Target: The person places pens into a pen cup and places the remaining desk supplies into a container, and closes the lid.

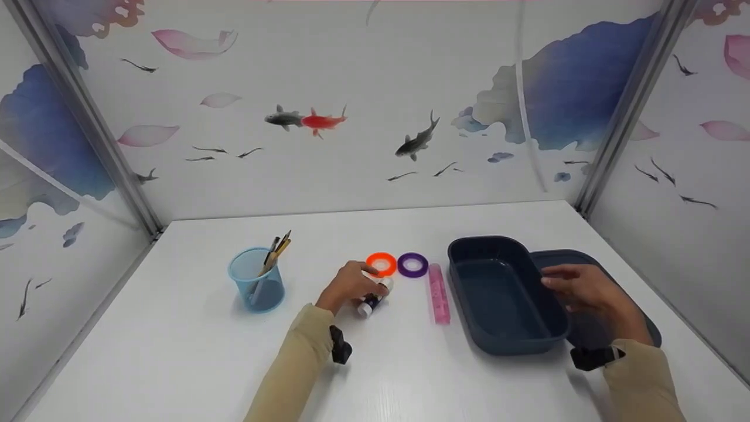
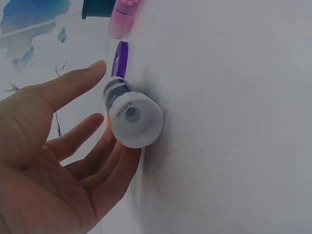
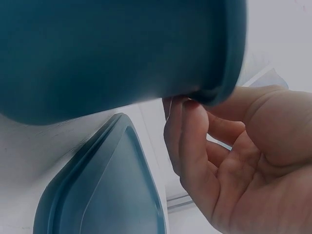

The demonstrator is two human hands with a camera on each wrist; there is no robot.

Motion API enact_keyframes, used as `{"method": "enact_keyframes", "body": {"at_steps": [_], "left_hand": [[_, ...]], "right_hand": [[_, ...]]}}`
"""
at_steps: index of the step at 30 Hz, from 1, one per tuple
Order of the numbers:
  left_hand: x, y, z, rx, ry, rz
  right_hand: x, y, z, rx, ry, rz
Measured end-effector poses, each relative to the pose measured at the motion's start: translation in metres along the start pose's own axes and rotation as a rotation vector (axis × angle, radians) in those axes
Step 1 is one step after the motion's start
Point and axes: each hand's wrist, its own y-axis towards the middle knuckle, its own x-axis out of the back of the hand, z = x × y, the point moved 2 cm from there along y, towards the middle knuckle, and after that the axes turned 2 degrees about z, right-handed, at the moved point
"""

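A glue stick (image 1: 370,305) with white ends and a dark label lies on the table. My left hand (image 1: 353,283) is around it with fingers loosely bent; in the left wrist view the thumb (image 2: 80,84) stands apart from the glue stick (image 2: 135,121), and the lower fingers reach its underside. A dark blue open box (image 1: 498,299) stands upright at the right. My right hand (image 1: 592,293) pinches its right rim, with fingertips (image 3: 192,111) under the lip and the thumb over the edge.
Beside the box lies its dark blue lid (image 1: 647,328), partly hidden by the right hand. A pink translucent tube (image 1: 439,294) lies left of the box. Orange (image 1: 369,258) and purple (image 1: 412,276) tape rings sit behind the glue stick. A light-blue cup (image 1: 263,299) holds several pencils at left.
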Motion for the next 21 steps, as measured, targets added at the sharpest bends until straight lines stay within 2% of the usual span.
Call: {"method": "enact_keyframes", "body": {"at_steps": [6, 13, 21], "left_hand": [[-0.0017, 0.0036, 0.0017, 0.043, 0.013, 0.005], [-0.0027, 0.0036, 0.001, 0.051, 0.028, 0.028], [-0.0051, 0.0008, -0.0066, 0.045, -0.062, 0.062]], "right_hand": [[-0.0003, 0.0006, -0.0002, -0.012, 0.006, -0.014], [-0.0004, 0.0009, -0.0003, -0.011, 0.021, -0.011], [0.0005, 0.0008, -0.0005, -0.016, 0.015, -0.01]]}}
